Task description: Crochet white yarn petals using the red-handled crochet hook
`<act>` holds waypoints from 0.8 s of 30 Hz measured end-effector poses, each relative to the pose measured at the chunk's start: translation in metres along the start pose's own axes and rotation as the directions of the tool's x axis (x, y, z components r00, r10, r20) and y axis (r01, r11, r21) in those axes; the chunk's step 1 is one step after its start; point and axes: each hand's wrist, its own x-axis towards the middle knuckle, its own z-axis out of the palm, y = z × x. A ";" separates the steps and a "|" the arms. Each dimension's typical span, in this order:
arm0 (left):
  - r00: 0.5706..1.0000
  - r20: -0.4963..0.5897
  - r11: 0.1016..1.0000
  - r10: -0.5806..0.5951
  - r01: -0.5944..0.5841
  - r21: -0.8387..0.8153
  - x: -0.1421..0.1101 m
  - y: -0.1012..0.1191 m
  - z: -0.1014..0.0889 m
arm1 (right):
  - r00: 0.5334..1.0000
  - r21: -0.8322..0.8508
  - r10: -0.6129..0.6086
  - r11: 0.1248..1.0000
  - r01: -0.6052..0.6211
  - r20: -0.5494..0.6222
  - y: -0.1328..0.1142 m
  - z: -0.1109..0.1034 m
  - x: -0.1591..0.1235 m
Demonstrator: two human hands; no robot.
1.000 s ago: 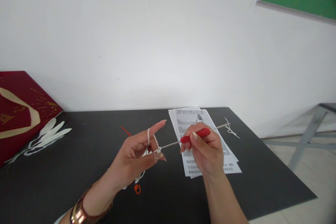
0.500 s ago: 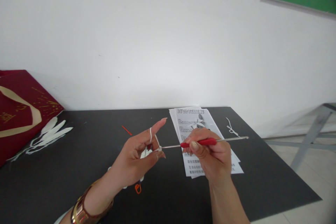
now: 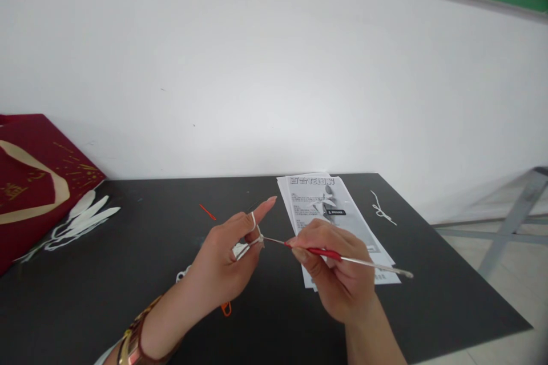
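My left hand (image 3: 233, 245) pinches a small piece of white crochet work (image 3: 240, 250) between thumb and fingers, its index finger stretched out with white yarn (image 3: 253, 220) looped round it. My right hand (image 3: 336, 265) is closed round the red grip of a crochet hook (image 3: 324, 252). One metal end of the hook meets the white work at my left fingertips; the other end sticks out to the right, tilted down. Most of the work is hidden behind my left hand. An orange stitch marker (image 3: 226, 308) lies just below that hand.
Printed sheets (image 3: 355, 222) lie under and behind my right hand on the black table (image 3: 149, 239). A loose bit of white yarn (image 3: 381, 211) is to their right. At left are white crocheted petals (image 3: 88, 217) and a dark red bag (image 3: 38, 171). An orange-red needle (image 3: 208, 212) lies farther back.
The free right end of the crochet hook has swung downward as my right hand turned. My left index finger has shifted slightly, and the yarn loop on it sits closer to the work.
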 end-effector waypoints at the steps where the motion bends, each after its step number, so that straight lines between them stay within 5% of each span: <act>1: 1.000 -0.006 0.999 0.022 -0.022 0.044 0.000 0.000 0.001 | 1.000 -0.023 -0.029 0.999 0.029 0.010 -0.001 0.001 0.001; 8: 0.991 -0.056 0.965 0.119 -0.102 0.243 0.000 -0.002 0.005 | 0.984 -0.121 -0.173 0.977 0.178 0.050 -0.003 0.006 0.003; 14: 0.981 -0.152 0.973 0.124 -0.090 0.215 -0.001 -0.004 0.008 | 0.969 -0.162 -0.243 0.955 0.248 0.049 -0.001 0.009 0.002; 19: 0.973 -0.230 0.996 0.015 0.006 0.090 -0.003 -0.003 0.010 | 0.991 0.052 0.026 0.998 -0.020 -0.134 0.006 0.007 -0.001; 24: 0.983 -0.162 0.983 -0.084 0.055 -0.173 -0.002 -0.005 0.009 | 0.920 0.384 0.289 0.907 -0.175 -0.263 0.014 0.009 0.001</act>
